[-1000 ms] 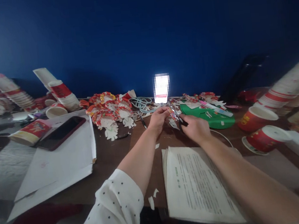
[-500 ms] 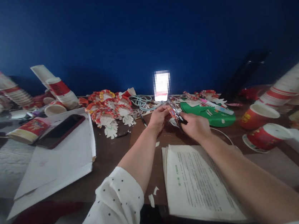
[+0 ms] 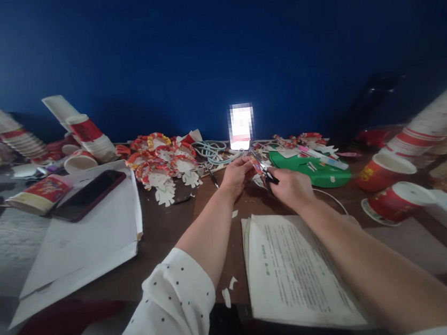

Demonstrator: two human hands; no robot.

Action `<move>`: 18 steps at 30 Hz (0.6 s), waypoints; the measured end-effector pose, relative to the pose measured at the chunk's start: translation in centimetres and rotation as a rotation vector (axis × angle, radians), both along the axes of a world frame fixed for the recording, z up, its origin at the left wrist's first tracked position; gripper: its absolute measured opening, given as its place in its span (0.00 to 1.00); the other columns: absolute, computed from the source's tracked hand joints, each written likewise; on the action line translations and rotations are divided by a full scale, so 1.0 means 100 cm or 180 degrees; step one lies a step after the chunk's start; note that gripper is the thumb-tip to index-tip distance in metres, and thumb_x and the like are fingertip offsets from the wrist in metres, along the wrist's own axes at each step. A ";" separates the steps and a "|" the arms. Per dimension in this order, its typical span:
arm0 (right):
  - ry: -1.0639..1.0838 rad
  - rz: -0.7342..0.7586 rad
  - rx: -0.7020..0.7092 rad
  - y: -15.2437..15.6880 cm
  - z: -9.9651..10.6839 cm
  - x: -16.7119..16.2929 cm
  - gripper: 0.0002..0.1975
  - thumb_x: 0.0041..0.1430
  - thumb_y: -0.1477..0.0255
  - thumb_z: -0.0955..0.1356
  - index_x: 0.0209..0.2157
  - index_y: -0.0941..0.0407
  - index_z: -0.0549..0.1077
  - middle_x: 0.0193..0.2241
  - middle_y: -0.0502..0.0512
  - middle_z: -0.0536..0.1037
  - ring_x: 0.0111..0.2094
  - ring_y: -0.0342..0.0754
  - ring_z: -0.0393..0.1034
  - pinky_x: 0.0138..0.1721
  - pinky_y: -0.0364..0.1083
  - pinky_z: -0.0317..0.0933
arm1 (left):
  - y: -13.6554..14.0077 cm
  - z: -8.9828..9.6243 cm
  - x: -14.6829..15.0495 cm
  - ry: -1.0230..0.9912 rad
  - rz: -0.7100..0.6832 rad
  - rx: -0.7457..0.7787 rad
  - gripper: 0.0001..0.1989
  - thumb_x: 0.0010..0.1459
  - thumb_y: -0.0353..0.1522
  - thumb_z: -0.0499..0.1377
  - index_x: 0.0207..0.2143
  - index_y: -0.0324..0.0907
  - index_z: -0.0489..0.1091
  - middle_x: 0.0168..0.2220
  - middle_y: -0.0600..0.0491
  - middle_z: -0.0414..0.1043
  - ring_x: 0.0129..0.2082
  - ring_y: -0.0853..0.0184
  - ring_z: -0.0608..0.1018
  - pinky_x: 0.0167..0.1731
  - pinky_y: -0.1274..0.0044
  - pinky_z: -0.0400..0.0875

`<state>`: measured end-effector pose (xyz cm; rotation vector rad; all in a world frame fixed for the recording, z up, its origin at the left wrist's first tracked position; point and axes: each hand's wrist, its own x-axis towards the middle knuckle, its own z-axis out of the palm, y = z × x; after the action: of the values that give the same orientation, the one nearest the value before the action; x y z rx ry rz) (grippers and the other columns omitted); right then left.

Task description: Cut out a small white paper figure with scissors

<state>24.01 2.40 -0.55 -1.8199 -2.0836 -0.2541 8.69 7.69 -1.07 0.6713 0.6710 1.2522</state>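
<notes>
**Black-handled metal scissors (image 3: 272, 178) beside a small red printed paper piece (image 3: 257, 167)**

Above the dark brown wooden counter (image 3: 222, 227), the left hand (image 3: 236, 179) has its fingers pinched on the paper piece. The right hand (image 3: 292, 185) has its fingers wrapped round the scissors' handles; whether the blades touch the paper, I cannot tell. A flat green rounded sheet (image 3: 321, 179) lies beyond the right hand, a white printed booklet (image 3: 287, 268) nearer the person.

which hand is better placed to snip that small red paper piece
The right hand, most likely: it holds the scissors, which are right by the red paper piece. The left hand pinches that piece, so it seems better suited to steadying it.
</notes>
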 end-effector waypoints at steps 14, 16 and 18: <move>0.1384 -0.0047 -0.0148 0.007 -0.009 0.005 0.19 0.57 0.62 0.71 0.48 0.52 0.83 0.36 0.60 0.86 0.39 0.58 0.80 0.36 0.48 0.66 | -0.001 0.002 -0.003 0.0189 0.0058 -0.0047 0.13 0.49 0.29 0.73 0.27 0.38 0.70 0.22 0.58 0.71 0.23 0.76 0.74 0.30 0.82 0.71; 0.2175 0.0072 -0.0078 0.011 -0.011 0.007 0.21 0.55 0.61 0.72 0.47 0.57 0.83 0.34 0.60 0.85 0.36 0.58 0.79 0.35 0.49 0.68 | 0.002 -0.001 -0.003 0.0308 0.0187 0.0002 0.14 0.47 0.31 0.74 0.27 0.39 0.70 0.22 0.59 0.70 0.22 0.76 0.72 0.27 0.82 0.68; 0.2964 0.0125 -0.0032 0.014 -0.010 0.008 0.23 0.53 0.58 0.73 0.46 0.59 0.82 0.31 0.59 0.84 0.33 0.55 0.78 0.33 0.49 0.68 | 0.006 -0.005 -0.003 0.0448 0.0342 0.0125 0.14 0.47 0.32 0.73 0.26 0.39 0.70 0.21 0.60 0.68 0.20 0.77 0.69 0.23 0.83 0.63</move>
<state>24.78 3.81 -1.59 -1.4637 -1.4335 0.5239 8.43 8.28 -1.59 0.7694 0.8091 1.3283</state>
